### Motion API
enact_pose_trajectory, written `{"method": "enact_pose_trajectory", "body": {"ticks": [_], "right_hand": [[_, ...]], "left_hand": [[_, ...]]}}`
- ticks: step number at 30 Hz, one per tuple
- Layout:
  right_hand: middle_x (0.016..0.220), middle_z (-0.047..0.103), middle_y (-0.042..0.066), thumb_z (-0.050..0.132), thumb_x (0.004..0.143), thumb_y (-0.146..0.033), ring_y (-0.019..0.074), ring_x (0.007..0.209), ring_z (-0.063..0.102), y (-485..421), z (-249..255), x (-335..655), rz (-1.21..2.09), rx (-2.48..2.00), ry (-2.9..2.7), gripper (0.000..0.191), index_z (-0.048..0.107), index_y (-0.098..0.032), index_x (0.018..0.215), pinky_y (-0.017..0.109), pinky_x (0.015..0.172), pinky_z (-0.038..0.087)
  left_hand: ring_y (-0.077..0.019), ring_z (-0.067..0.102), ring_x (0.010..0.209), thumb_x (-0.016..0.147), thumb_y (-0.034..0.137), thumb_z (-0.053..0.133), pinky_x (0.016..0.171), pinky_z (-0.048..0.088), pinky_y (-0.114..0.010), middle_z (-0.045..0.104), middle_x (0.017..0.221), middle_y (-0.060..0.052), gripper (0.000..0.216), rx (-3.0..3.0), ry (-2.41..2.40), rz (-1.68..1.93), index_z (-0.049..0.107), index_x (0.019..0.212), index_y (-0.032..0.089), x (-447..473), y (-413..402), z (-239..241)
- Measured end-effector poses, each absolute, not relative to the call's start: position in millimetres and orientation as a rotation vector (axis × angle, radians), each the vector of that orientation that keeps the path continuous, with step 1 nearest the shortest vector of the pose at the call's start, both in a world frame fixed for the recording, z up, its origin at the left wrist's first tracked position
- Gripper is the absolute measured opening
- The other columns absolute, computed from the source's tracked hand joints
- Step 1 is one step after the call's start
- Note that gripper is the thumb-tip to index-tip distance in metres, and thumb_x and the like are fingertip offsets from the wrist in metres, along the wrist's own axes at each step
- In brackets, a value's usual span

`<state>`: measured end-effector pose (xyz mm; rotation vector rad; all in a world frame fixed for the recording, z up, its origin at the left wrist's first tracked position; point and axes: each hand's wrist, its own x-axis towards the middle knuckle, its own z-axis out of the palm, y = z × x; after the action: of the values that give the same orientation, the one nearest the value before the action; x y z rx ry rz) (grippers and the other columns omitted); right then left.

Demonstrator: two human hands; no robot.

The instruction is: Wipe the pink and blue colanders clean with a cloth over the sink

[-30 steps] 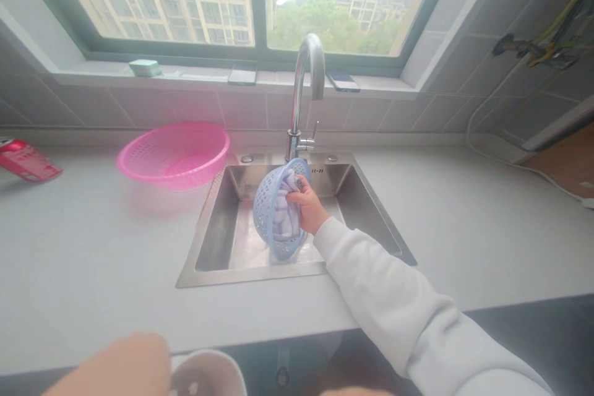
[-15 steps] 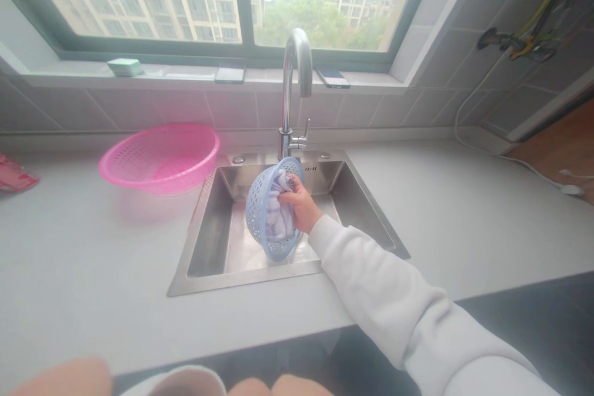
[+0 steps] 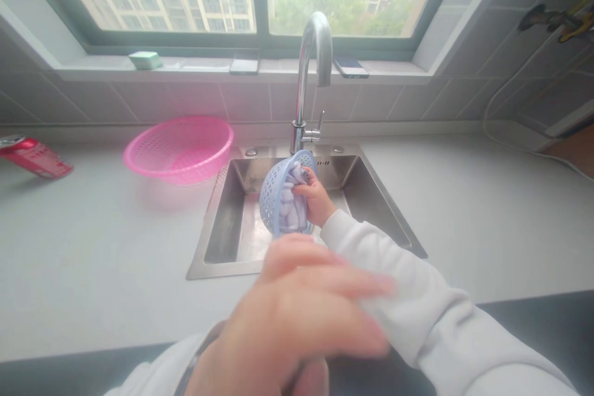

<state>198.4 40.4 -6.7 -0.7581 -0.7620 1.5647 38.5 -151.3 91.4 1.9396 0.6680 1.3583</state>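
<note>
My right hand [image 3: 316, 199] reaches into the steel sink [image 3: 232, 223] and grips a pale cloth [image 3: 291, 213] pressed against the inside of a small blue perforated basket [image 3: 273, 198], which is tipped on its side. My left hand [image 3: 297, 315] is raised close to the camera. It is blurred, with fingers stretched out over my right white sleeve [image 3: 408, 297], and holds nothing that I can see. The chrome tap [image 3: 312, 68] arches above the basket.
A pink perforated basket [image 3: 179, 148] sits on the grey counter left of the sink. A red can [image 3: 34, 156] lies at the far left. On the window sill are a green block [image 3: 145, 60] and two phones [image 3: 245, 64]. A white cable [image 3: 520, 136] runs along the right.
My left hand has risen from the bottom edge to the middle of the view, over my right sleeve. The right hand stays in the blue basket with the cloth.
</note>
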Motion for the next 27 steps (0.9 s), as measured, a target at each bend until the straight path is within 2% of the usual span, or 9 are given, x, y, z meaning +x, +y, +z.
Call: {"method": "enact_pose_trajectory", "body": {"ticks": [3, 7, 9, 12, 14, 16, 20, 23, 27], "right_hand": [[0.079, 0.068, -0.008, 0.076, 0.052, -0.013, 0.0168, 0.074, 0.064, 42.1, -6.6, 198.7, 1.533, -0.759, -0.736, 0.052, 0.054, -0.027, 0.097, 0.029, 0.069, 0.053], [0.081, 0.069, -0.008, 0.078, 0.049, -0.013, 0.0170, 0.077, 0.065, 45.8, -7.4, 199.9, 1.443, -0.740, -0.686, 0.057, 0.054, -0.028, 0.098, 0.030, 0.073, 0.054], [0.082, 0.068, -0.008, 0.079, 0.051, -0.015, 0.0165, 0.078, 0.065, 47.4, -9.3, 200.1, 1.422, -0.732, -0.690, 0.057, 0.053, -0.029, 0.099, 0.030, 0.075, 0.054], [0.086, 0.068, -0.007, 0.080, 0.053, -0.016, 0.0162, 0.081, 0.065, 48.6, -13.5, 199.1, 1.429, -0.739, -0.762, 0.056, 0.053, -0.029, 0.100, 0.030, 0.078, 0.053], [0.090, 0.068, -0.006, 0.080, 0.056, -0.019, 0.0164, 0.083, 0.064, 49.2, -16.5, 198.4, 1.461, -0.766, -0.855, 0.054, 0.055, -0.029, 0.103, 0.031, 0.080, 0.053], [0.092, 0.067, -0.005, 0.077, 0.060, -0.021, 0.0165, 0.084, 0.063, 49.7, -18.7, 198.3, 1.488, -0.809, -1.007, 0.050, 0.056, -0.028, 0.105, 0.031, 0.081, 0.051], [0.087, 0.064, -0.004, 0.064, 0.063, -0.016, 0.0159, 0.081, 0.059, 49.6, -19.6, 199.3, 1.428, -0.974, -1.467, 0.039, 0.062, -0.025, 0.101, 0.030, 0.077, 0.047], [0.084, 0.065, -0.004, 0.058, 0.061, -0.012, 0.0165, 0.080, 0.058, 48.0, -18.3, 199.5, 1.359, -1.088, -1.669, 0.037, 0.065, -0.022, 0.095, 0.031, 0.078, 0.046], [0.087, 0.066, -0.003, 0.069, 0.063, -0.018, 0.0179, 0.083, 0.061, 51.4, -17.8, 201.7, 1.383, -1.043, -1.381, 0.034, 0.061, -0.024, 0.095, 0.033, 0.080, 0.049]], "left_hand": [[-0.0327, 0.050, 0.141, 0.093, 0.024, 0.061, 0.122, 0.037, -0.057, 0.058, 0.146, -0.009, 0.032, 1.798, 0.929, 1.493, 0.057, 0.124, 0.029, 49.0, -96.8, 80.3], [-0.0409, 0.034, 0.152, 0.075, 0.044, 0.085, 0.126, 0.023, -0.062, 0.041, 0.158, -0.015, 0.085, 1.578, 1.333, 1.204, 0.041, 0.146, 0.027, 37.4, -8.9, 29.3], [-0.0418, 0.039, 0.149, 0.070, 0.048, 0.089, 0.124, 0.028, -0.059, 0.039, 0.159, -0.019, 0.107, 1.415, 1.220, 1.041, 0.028, 0.155, 0.026, 32.5, 20.4, 3.0], [-0.0388, 0.046, 0.145, 0.068, 0.046, 0.091, 0.121, 0.035, -0.054, 0.047, 0.154, -0.018, 0.118, 1.268, 0.966, 0.977, 0.018, 0.159, 0.026, 36.5, 37.1, -20.3], [-0.0361, 0.047, 0.145, 0.070, 0.044, 0.090, 0.120, 0.038, -0.049, 0.050, 0.153, -0.015, 0.107, 1.188, 0.860, 1.049, 0.028, 0.155, 0.026, 43.8, 36.2, -24.5], [-0.0324, 0.052, 0.141, 0.077, 0.043, 0.084, 0.118, 0.042, -0.044, 0.058, 0.148, -0.010, 0.084, 1.057, 0.760, 1.135, 0.042, 0.148, 0.026, 49.7, 33.4, -23.8], [-0.0257, 0.069, 0.114, 0.078, 0.034, 0.075, 0.102, 0.053, -0.036, 0.075, 0.116, -0.005, 0.047, 0.753, 0.749, 1.218, 0.065, 0.121, 0.019, 47.0, 36.1, -22.4], [-0.0205, 0.073, 0.088, 0.075, 0.031, 0.072, 0.084, 0.057, -0.031, 0.076, 0.093, -0.002, 0.036, 0.646, 0.798, 1.175, 0.069, 0.107, 0.016, 37.6, 41.0, -24.7], [-0.0202, 0.072, 0.079, 0.076, 0.028, 0.073, 0.073, 0.057, -0.031, 0.078, 0.093, -0.004, 0.039, 0.666, 0.805, 1.046, 0.071, 0.114, 0.017, 33.1, 39.3, -25.7]]}}
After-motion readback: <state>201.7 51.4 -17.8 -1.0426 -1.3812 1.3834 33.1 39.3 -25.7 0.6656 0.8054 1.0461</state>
